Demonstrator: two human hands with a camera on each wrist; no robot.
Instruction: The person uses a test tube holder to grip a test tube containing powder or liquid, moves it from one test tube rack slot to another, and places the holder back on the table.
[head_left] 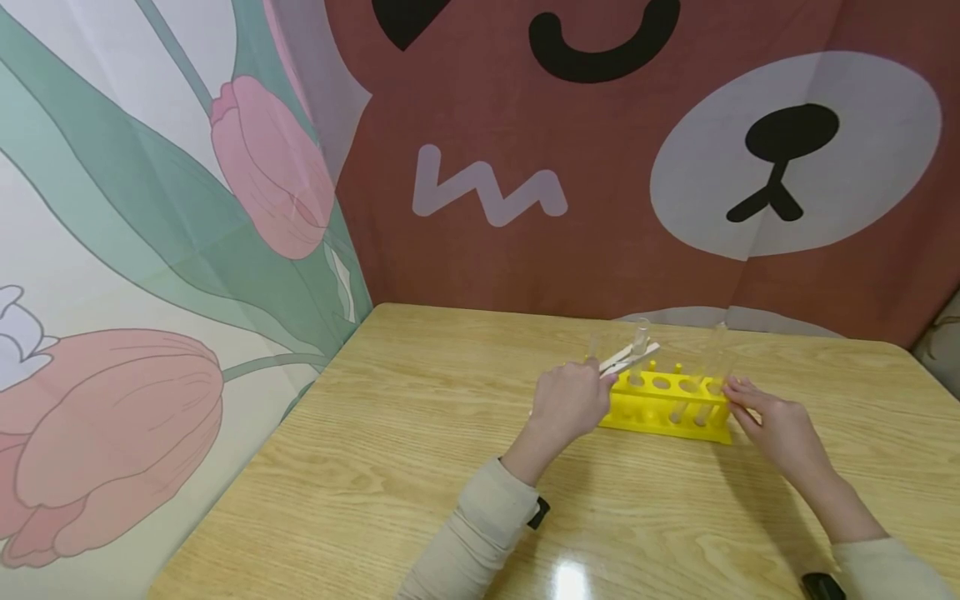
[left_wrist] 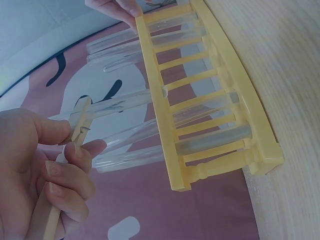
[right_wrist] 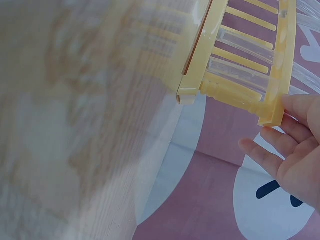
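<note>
My left hand [head_left: 570, 402] grips a wooden clamp [head_left: 628, 358], fingers curled round its handle in the left wrist view [left_wrist: 47, 215]. The clamp's jaws are at the upper part of a clear test tube [left_wrist: 120, 103], whose lower end is at a hole in the top bar of the yellow rack [head_left: 667, 427]. My right hand [head_left: 782, 433] pinches the right end of that top bar, thumb on one side and fingertips on the other, as the right wrist view shows of the rack [right_wrist: 272, 111]. Several other clear tubes [left_wrist: 212, 137] stand in the rack.
The rack stands on a wood-grain table [head_left: 420, 450], towards its far side. Behind the table hangs a brown cloth [head_left: 600, 258] with a cartoon face, and a tulip-print cloth [head_left: 172, 417] is at the left.
</note>
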